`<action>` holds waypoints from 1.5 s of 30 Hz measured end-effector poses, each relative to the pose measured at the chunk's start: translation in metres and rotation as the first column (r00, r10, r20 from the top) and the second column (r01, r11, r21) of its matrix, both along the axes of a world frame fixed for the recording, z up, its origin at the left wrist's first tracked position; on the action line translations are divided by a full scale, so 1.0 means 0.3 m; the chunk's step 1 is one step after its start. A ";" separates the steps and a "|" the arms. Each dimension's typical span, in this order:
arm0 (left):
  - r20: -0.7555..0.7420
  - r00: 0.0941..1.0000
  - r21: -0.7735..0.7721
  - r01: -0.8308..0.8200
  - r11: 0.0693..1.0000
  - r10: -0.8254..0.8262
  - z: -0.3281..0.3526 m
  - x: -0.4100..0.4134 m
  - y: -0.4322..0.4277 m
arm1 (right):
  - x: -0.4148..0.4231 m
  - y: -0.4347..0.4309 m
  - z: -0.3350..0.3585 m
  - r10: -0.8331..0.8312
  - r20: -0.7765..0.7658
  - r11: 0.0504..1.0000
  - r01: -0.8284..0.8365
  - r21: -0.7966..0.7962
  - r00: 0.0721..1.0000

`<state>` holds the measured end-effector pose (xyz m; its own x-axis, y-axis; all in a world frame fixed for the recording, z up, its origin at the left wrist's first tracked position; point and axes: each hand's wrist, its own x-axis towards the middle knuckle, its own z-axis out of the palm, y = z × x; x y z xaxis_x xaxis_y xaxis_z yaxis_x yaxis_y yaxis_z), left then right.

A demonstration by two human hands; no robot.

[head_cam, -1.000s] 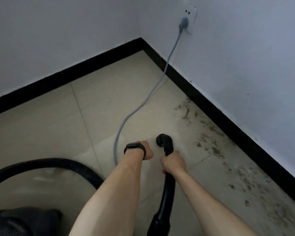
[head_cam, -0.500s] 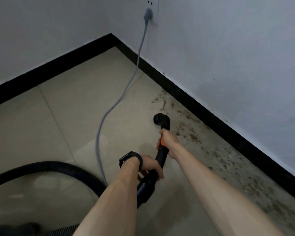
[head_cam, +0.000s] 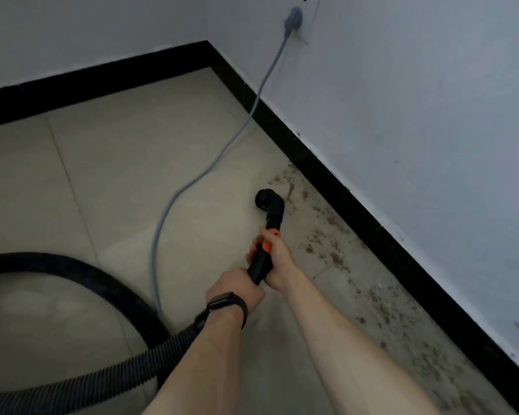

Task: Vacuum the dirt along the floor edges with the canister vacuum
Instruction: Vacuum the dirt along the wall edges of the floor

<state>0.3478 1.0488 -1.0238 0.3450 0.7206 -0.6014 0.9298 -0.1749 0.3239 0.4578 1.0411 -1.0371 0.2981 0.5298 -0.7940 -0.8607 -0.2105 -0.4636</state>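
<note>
Though hose (head_cam: 117,375) end obscure behind left hand (head_cam: 234,290), wand (head_cam: 259,266) tight in both it and right hand (head_cam: 279,259).

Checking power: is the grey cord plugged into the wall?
Plugged in: the grey plug sits against the wall, its cord running down to the floor.

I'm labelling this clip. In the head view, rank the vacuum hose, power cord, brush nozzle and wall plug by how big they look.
1. vacuum hose
2. power cord
3. brush nozzle
4. wall plug, smallest here, but it sits farthest from the camera, so distance may account for that.
</note>
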 end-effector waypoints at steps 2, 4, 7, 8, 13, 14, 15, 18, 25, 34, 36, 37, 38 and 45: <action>0.010 1.000 0.006 0.011 1.000 -0.011 -0.015 0.010 0.040 | -0.003 0.041 -0.003 -0.012 0.068 0.999 0.015 -0.049 0.998; 0.041 0.999 0.011 0.021 1.000 -0.022 -0.025 0.017 0.079 | 0.007 0.085 -0.005 -0.023 0.179 0.994 0.041 -0.098 0.984; 0.091 0.995 0.113 0.029 0.993 -0.040 -0.041 0.021 0.107 | 0.028 0.132 -0.012 -0.035 0.274 0.988 0.075 -0.135 0.961; 0.104 0.994 0.154 0.031 0.988 -0.047 -0.048 0.024 0.109 | 0.036 0.143 -0.016 -0.040 0.288 0.986 0.085 -0.143 0.957; 0.124 0.980 0.296 0.113 0.948 -0.156 -0.079 0.057 0.130 | 0.080 0.191 -0.031 -0.087 0.307 0.979 0.139 -0.151 0.948; 0.127 0.978 0.313 0.118 0.942 -0.164 -0.085 0.066 0.137 | 0.090 0.202 -0.032 -0.090 0.311 0.978 0.143 -0.153 0.946; 0.128 0.979 0.326 0.110 0.939 -0.160 -0.094 0.076 0.143 | 0.098 0.213 -0.033 -0.091 0.318 0.977 0.146 -0.154 0.944; 0.109 0.990 0.342 0.051 0.938 -0.093 -0.114 0.103 0.149 | 0.111 0.244 -0.042 -0.080 0.345 0.977 0.142 -0.158 0.935; 0.262 0.965 0.246 -0.045 0.968 -0.022 -0.137 0.126 0.191 | 0.133 0.286 -0.047 0.015 0.439 0.969 0.095 -0.227 0.898; 0.366 0.930 0.072 -0.076 0.994 0.045 -0.136 0.220 0.232 | 0.221 0.326 -0.018 0.184 0.551 0.938 0.023 -0.346 0.814; 0.386 0.921 0.058 -0.075 0.996 0.047 -0.136 0.243 0.235 | 0.243 0.328 -0.015 0.202 0.566 0.934 0.017 -0.357 0.800; 0.393 0.918 0.055 -0.078 0.995 0.050 -0.139 0.252 0.234 | 0.250 0.329 -0.012 0.211 0.568 0.933 0.010 -0.361 0.795; 0.396 0.917 0.057 -0.083 0.995 0.054 -0.143 0.260 0.233 | 0.255 0.332 -0.010 0.221 0.569 0.931 0.002 -0.365 0.792; 0.389 0.916 0.020 -0.114 0.993 0.097 -0.156 0.273 0.254 | 0.262 0.358 -0.011 0.276 0.563 0.919 -0.042 -0.393 0.779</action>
<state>0.4297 1.1248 -1.0707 0.4648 0.7873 -0.4052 0.7474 -0.1035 0.6562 0.5365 1.1486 -1.0402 0.7064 0.3450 -0.6180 -0.3717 -0.5622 -0.7388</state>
